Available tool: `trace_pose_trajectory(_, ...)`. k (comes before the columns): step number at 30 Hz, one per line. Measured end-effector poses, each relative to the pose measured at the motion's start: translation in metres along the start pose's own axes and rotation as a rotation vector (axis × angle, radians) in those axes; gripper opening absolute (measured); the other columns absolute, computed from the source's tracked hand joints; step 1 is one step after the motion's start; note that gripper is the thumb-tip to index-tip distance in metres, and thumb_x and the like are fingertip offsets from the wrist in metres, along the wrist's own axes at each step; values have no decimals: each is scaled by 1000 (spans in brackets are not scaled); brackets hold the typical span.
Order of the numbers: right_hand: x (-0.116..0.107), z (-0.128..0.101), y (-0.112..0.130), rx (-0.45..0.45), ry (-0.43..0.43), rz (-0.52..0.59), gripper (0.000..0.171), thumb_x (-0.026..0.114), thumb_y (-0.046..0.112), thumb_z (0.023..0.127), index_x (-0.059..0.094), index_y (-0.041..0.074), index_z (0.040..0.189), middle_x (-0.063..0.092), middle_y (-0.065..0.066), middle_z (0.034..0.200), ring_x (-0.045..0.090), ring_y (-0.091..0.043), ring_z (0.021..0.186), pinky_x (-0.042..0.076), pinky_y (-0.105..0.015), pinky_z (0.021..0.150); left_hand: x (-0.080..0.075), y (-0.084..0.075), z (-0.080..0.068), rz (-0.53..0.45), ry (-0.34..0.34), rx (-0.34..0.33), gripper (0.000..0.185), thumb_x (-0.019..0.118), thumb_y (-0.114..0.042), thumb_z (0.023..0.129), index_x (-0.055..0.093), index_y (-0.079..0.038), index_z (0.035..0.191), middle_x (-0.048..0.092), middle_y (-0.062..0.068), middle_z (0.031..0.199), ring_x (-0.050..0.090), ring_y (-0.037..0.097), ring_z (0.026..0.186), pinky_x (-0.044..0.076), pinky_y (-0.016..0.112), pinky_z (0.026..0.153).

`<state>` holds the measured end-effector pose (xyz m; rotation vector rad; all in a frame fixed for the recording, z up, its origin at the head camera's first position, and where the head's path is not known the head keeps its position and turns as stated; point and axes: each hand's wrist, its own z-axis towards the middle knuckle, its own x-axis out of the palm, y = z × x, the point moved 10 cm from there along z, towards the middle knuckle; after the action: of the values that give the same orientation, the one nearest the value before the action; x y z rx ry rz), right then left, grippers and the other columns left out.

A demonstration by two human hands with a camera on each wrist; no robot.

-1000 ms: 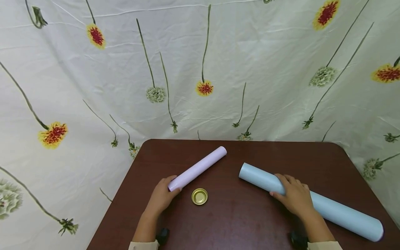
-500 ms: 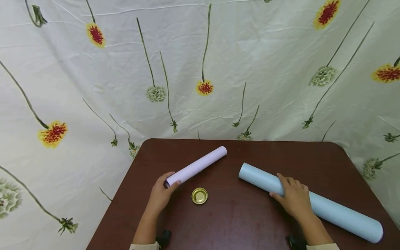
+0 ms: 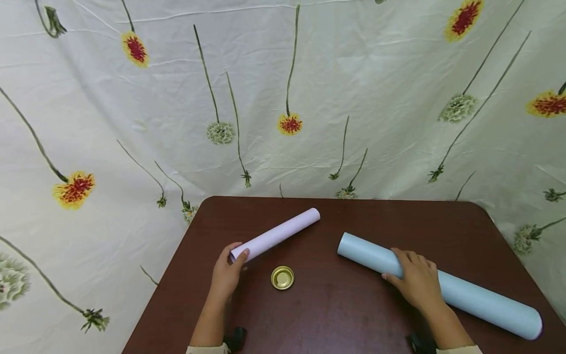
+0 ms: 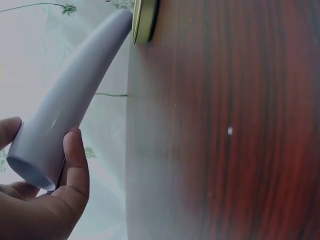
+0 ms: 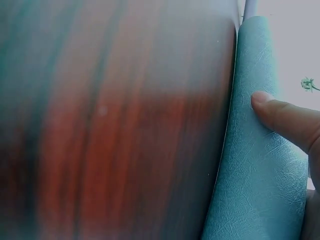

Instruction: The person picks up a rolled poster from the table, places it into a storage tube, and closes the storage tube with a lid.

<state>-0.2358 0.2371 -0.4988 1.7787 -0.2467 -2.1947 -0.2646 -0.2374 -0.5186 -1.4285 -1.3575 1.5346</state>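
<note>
your left hand (image 3: 226,278) grips the near end of the lilac paper roll (image 3: 276,235), thumb curled up against one side and fingers round the other. the left wrist view shows what the head view cannot: the open, hollow mouth of that roll (image 4: 35,167) sitting in your palm, with the thumb (image 4: 76,162) pressed on its wall. from there the roll runs away from you and to the right across the dark brown bench (image 3: 345,305), its far end near the back edge.

just right of your left hand, apart from it, a small gold metal lid (image 3: 282,278) lies flat on the bench; in the left wrist view it shows only as a thin gold rim (image 4: 142,22) beside the roll's far end.

your right hand (image 3: 417,282) lies over the pale blue paper roll (image 3: 482,300), fingers draped and curled around its top, thumb on the near side. the right wrist view adds the roll's fine crinkled texture (image 5: 250,190) and one fingertip (image 5: 265,102) pressing into it. this longer roll lies on the bench from near the middle out to the near right corner, well apart from the lilac one.

behind the bench hangs a cream flowered cloth (image 3: 283,88).
</note>
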Motion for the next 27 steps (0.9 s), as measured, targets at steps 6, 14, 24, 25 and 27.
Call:
trace_pose_trajectory(6, -1, -2, 0, -12, -17, 2, 77, 85, 39, 79, 52, 8, 142, 62, -25, 129, 56, -48, 117, 38, -63, 92, -1, 4, -1, -140, -28, -31, 45, 58, -26, 103, 48, -6, 142, 50, 22, 138, 57, 26, 109, 55, 19, 77)
trace_pose_trajectory(14, -4, -1, -2, -25, -35, 7, 79, 85, 39, 78, 52, 8, 143, 61, -25, 130, 55, -48, 117, 37, -63, 92, -1, 10, 0, -223, -18, -45, 44, 50, -25, 107, 44, -3, 144, 47, 20, 136, 59, 20, 97, 57, 23, 77)
trace_pose_trajectory(24, -16, -1, 0, -44, -113, 21, 80, 87, 37, 75, 53, 8, 141, 63, -25, 127, 57, -48, 115, 37, -64, 91, -1, 15, 2, -315, -14, -69, 44, 46, -23, 107, 42, -1, 145, 46, 19, 133, 63, 17, 86, 58, 25, 75)
trace_pose_trajectory(25, -17, -1, 0, -48, -125, 22, 80, 88, 37, 75, 54, 8, 141, 63, -24, 126, 57, -48, 115, 37, -64, 91, -1, 15, 2, -321, -13, -72, 44, 45, -24, 107, 42, -1, 145, 46, 19, 133, 62, 16, 87, 58, 25, 76)
trace_pose_trajectory(27, -20, -1, 0, -55, -145, 27, 80, 88, 36, 74, 54, 9, 141, 63, -24, 126, 57, -48, 115, 37, -64, 91, -1, 16, 2, -332, -11, -77, 44, 45, -24, 108, 42, -1, 145, 46, 18, 132, 61, 14, 88, 58, 26, 75)
